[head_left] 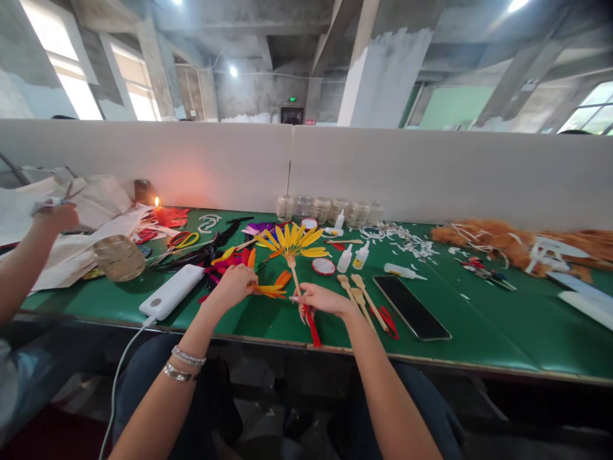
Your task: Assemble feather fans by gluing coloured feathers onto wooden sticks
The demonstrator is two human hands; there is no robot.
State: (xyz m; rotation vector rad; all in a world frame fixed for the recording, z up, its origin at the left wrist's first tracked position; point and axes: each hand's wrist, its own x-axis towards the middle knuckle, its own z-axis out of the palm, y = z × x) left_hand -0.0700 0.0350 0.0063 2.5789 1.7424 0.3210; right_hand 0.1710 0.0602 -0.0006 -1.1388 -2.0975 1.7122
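Note:
A small fan of yellow feathers (292,239) on a thin wooden stick lies on the green table (479,332). My right hand (322,299) is closed round the lower end of that stick, where a red tassel (313,329) hangs over the table's edge. My left hand (234,285) is closed in a pinch on orange feathers (274,287) just left of the stick. Loose red, orange and purple feathers (234,260) lie behind my left hand.
A white power bank (171,291) with a cable, a black phone (410,306), wooden sticks (359,291), small glue bottles (352,255), jars (328,209), scissors (182,239) and a lit candle (156,202) are about. Another person's arm (29,255) works at the left. Brown fur (502,239) lies right.

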